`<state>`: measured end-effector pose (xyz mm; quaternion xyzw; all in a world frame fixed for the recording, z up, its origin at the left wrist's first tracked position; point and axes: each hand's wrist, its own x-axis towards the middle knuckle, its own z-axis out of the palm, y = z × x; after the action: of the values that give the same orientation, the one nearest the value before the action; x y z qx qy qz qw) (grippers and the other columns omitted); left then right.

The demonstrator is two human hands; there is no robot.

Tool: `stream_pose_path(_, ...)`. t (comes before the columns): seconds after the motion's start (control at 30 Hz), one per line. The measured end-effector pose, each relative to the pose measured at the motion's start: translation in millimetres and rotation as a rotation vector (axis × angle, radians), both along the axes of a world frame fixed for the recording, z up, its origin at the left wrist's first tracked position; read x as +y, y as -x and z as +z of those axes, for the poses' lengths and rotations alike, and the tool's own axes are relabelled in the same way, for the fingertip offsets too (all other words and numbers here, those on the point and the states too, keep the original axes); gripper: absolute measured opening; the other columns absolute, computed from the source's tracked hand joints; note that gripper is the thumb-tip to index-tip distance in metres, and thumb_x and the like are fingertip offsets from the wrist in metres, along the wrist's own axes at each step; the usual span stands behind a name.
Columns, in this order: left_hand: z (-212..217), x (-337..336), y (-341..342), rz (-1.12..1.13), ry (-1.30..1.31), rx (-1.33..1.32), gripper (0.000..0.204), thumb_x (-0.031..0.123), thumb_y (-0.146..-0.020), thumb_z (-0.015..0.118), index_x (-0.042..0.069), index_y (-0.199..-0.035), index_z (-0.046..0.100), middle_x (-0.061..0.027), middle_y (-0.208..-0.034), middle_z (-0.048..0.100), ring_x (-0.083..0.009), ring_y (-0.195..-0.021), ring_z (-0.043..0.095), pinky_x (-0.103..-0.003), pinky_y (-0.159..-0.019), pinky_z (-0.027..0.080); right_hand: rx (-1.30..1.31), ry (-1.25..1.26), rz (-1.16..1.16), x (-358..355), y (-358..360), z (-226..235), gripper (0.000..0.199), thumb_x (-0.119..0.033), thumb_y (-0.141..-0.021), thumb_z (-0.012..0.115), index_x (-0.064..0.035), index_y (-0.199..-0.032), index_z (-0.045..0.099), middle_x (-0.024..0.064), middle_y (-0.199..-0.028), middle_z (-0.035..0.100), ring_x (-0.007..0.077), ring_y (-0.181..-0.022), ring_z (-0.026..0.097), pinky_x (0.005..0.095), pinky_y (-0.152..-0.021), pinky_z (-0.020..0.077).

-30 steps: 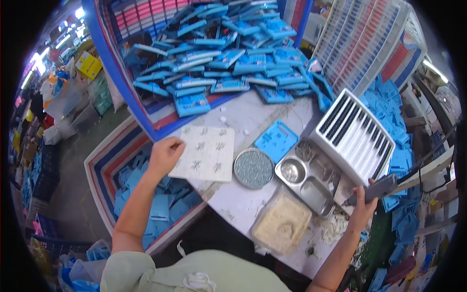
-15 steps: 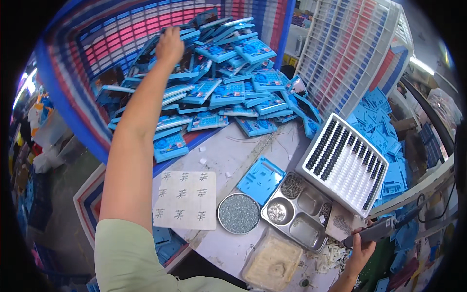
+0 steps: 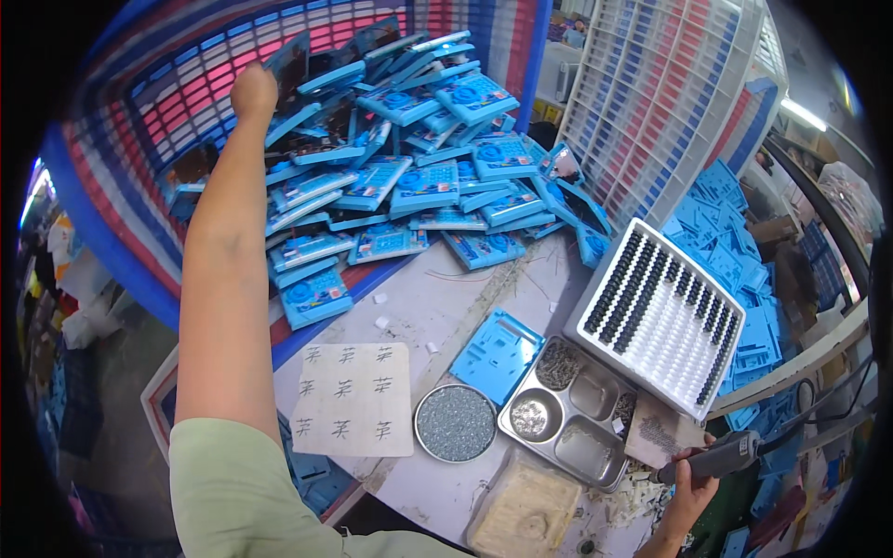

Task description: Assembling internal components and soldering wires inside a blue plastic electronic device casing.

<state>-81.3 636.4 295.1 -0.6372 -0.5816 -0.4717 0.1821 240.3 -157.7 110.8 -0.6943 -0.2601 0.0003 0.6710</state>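
Stretched out at the far left, my left hand [image 3: 254, 91] is closed at the edge of a dark-faced blue plastic case [image 3: 290, 67], which stands tilted beside it; the fingertips are partly hidden. It is over a heap of similar flat blue cases [image 3: 423, 189] with printed fronts, piled against a striped crate. At the lower right my right hand [image 3: 690, 493] grips a dark electric screwdriver [image 3: 718, 458] with a cable. A blue moulded plastic plate [image 3: 499, 355] lies on the worktable beside a round dish [image 3: 455, 423] of small grey pieces.
A compartmented metal tray [image 3: 595, 446] holds small metal parts. Behind it, a white box [image 3: 609, 346] with rows of black and white pieces stands tilted. A marked card [image 3: 358, 409] and a beige block [image 3: 523, 511] lie nearer. A white crate [image 3: 642, 102] rises at the back right.
My left hand has moved left across the heap, and a dark-faced blue case now stands raised beside it. My right hand keeps the screwdriver in about the same place.
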Motion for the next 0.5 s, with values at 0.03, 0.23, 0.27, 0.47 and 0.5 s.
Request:
stream_pose_path(0.03,-1,-7,12,-0.024,-0.026,-0.063,0.027,0.024,-0.096,0.055,0.003,-0.104,0.07,-0.0236,-0.101,0.073,-0.044,-0.099,0.069,-0.054,-0.087,0.054,-0.027,-0.034,-0.023,3,1,-2,0.064,-0.002,-0.09,0.066,0.0034,-0.147,0.038,0.014,-0.117,0.057,0.0197,-0.108,0.059,0.0349,-0.097,0.0465)
stream_pose_path(0.23,-41,-93,73,-0.787,-0.108,-0.989,0.028,0.008,-0.098,0.064,-0.013,-0.111,0.052,-0.0191,-0.091,0.069,-0.0257,-0.075,0.075,-0.031,-0.061,0.063,-0.742,0.063,-0.222,14,54,13,0.058,0.002,-0.086,0.065,0.0018,-0.14,0.046,0.0175,-0.131,0.053,0.0229,-0.11,0.058,0.0357,-0.098,0.0463)
stream_pose_path(0.27,-54,-116,71,-0.916,-0.076,-1.142,0.025,0.005,-0.098,0.063,-0.013,-0.11,0.049,-0.0199,-0.093,0.065,-0.0303,-0.076,0.074,-0.034,-0.064,0.065,-0.772,-0.012,-0.144,10,66,7,0.056,0.002,-0.085,0.065,0.0019,-0.138,0.048,0.0175,-0.129,0.054,0.0229,-0.108,0.06,0.0352,-0.096,0.047)
stream_pose_path(0.47,-159,-340,32,-1.309,0.533,-1.8,0.011,0.002,-0.097,0.063,-0.007,-0.104,0.061,-0.0172,-0.103,0.068,-0.0299,-0.094,0.073,-0.034,-0.084,0.065,-0.139,0.216,0.77,87,156,-26,0.031,-0.009,-0.086,0.075,0.0007,-0.115,0.071,0.013,-0.099,0.073,0.021,-0.093,0.07,0.0321,-0.082,0.0538)
stream_pose_path(0.5,-178,-388,18,-1.309,0.668,-1.879,0.011,0.003,-0.097,0.063,-0.006,-0.103,0.061,-0.0158,-0.104,0.068,-0.0281,-0.095,0.072,-0.032,-0.084,0.065,0.107,0.152,0.884,103,162,-41,0.043,-0.012,-0.09,0.074,-0.0009,-0.13,0.064,0.0131,-0.115,0.071,0.021,-0.109,0.067,0.0331,-0.088,0.0537)
